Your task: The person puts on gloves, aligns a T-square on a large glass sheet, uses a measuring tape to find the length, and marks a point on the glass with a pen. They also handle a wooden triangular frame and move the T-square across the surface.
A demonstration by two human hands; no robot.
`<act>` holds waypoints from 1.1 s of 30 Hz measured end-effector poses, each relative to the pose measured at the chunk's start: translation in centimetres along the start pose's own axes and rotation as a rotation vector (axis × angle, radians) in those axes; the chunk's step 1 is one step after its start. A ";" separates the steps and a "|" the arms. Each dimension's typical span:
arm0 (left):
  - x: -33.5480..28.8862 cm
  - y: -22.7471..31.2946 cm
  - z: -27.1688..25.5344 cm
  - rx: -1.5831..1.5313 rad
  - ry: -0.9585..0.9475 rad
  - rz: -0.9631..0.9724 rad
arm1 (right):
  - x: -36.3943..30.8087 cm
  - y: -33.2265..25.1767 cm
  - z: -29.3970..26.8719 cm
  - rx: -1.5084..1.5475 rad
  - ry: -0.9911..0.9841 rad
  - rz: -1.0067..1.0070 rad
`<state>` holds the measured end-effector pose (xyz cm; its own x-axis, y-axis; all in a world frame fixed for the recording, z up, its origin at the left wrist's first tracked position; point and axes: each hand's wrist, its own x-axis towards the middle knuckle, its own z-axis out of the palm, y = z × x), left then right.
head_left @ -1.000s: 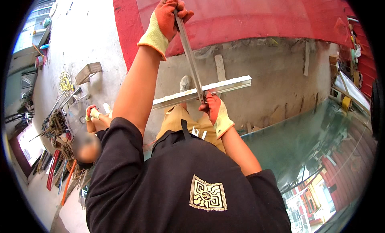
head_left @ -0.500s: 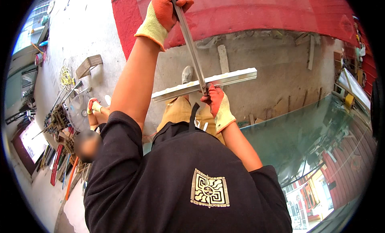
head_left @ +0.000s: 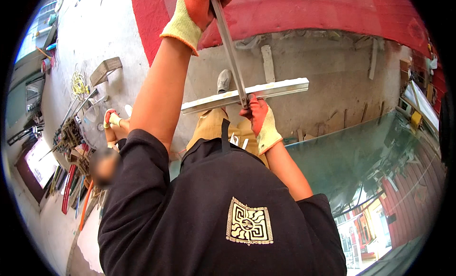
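My left hand (head_left: 199,10), in an orange and cream work glove, is raised at the top, its fingers closed round the upper part of a long, narrow metal bar (head_left: 230,50). The bar slants down to a pale, silvery metal rail (head_left: 280,88), which lies crosswise in front of my legs. Where the two meet, my right hand (head_left: 261,121), gloved alike, grips the rail beside the bar's lower end. Its fingertips are partly hidden, and I cannot tell whether bar and rail are joined.
A large glass sheet (head_left: 346,157) lies to my right, with reflections on it. Red sheeting (head_left: 304,14) hangs or lies ahead. On the left are a bent wooden piece (head_left: 105,71), yellow cord (head_left: 79,85), piled metal parts (head_left: 69,133) and another person's gloved hand (head_left: 111,118).
The rail and the bar's lower end have shifted slightly up and to the right, both hands moving a little with them. Both grips stay closed.
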<state>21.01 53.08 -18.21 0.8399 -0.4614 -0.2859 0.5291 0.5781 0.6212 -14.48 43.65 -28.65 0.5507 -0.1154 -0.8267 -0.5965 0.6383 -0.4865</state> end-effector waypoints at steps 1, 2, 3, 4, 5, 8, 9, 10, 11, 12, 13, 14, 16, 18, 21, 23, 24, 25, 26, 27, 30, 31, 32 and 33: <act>0.1 0.1 -0.2 0.005 -0.036 0.012 | 0.1 0.1 0.0 -0.001 -0.001 -0.002; 0.2 0.1 -0.3 0.009 -0.073 0.024 | 0.2 0.2 -0.2 -0.001 -0.003 -0.004; 0.2 0.1 -0.4 0.014 -0.112 0.036 | 0.2 0.1 -0.3 -0.001 -0.003 -0.009; 0.0 0.0 -0.4 0.011 -0.102 0.041 | 0.4 -0.1 -0.5 -0.018 -0.001 0.017; -0.1 -0.1 -0.4 0.008 -0.093 0.046 | 0.1 0.1 -0.5 -0.013 0.002 0.002; 0.0 0.0 -0.5 0.010 -0.081 0.048 | 0.0 -0.5 0.2 0.003 0.005 -0.042; -0.3 0.0 -0.5 0.010 -0.076 0.044 | -0.3 -0.6 0.2 0.002 0.004 -0.048; -0.4 0.0 -0.3 0.024 -0.029 0.038 | -0.4 -0.5 0.1 0.002 0.002 -0.055; -0.4 0.0 0.0 0.038 0.019 0.032 | -0.2 -0.3 0.0 -0.009 0.007 -0.036; -0.2 0.1 0.3 0.055 0.063 0.029 | 0.2 -0.3 -0.1 -0.020 0.008 -0.022; -0.3 0.1 0.4 0.066 0.067 0.026 | 0.5 -0.2 -0.1 -0.031 0.010 -0.007; -0.5 0.1 0.6 0.077 0.071 0.023 | 0.6 -0.2 -0.3 -0.033 0.014 -0.012; -0.3 -0.1 0.1 0.057 0.044 0.020 | 0.4 -0.5 -0.3 -0.048 0.018 -0.021; 0.8 -0.8 -0.8 -0.002 -0.025 0.011 | 0.8 0.2 -0.8 0.024 0.067 -0.067; 1.5 -1.8 -0.4 0.108 0.046 0.035 | 1.5 1.0 -1.7 0.105 0.101 -0.149; 1.9 -2.1 0.1 0.207 0.075 -0.033 | 2.2 1.1 -2.3 0.150 0.114 -0.168; 1.5 -1.5 1.4 0.266 0.106 -0.092 | 2.1 0.6 -2.3 0.145 0.116 -0.183; 1.2 -1.4 2.2 0.326 0.138 -0.152 | 2.0 0.0 -2.5 0.140 0.117 -0.198; 2.8 -2.8 1.0 0.274 0.062 -0.078 | 1.8 -0.5 -2.5 0.134 0.118 -0.212; 2.9 -2.9 1.3 0.287 0.069 -0.099 | 1.6 -0.9 -2.1 0.132 0.142 -0.211; 2.4 -2.4 1.8 0.331 0.068 -0.170 | 1.0 -1.4 -1.4 0.140 0.175 -0.204; 2.3 -2.4 1.5 0.340 0.073 -0.172 | 1.0 -1.3 -1.6 0.152 0.160 -0.199; 2.4 -2.4 1.3 0.351 0.076 -0.175 | 0.9 -1.4 -1.7 0.168 0.146 -0.197; 2.4 -2.6 1.0 0.363 0.083 -0.178 | 1.0 -1.3 -1.7 0.145 0.134 -0.194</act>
<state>21.55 49.79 -19.82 0.7541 -0.4682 -0.4606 0.6022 0.2127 0.7695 -14.20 41.39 -29.33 0.5584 -0.3399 -0.7567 -0.3922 0.6957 -0.6019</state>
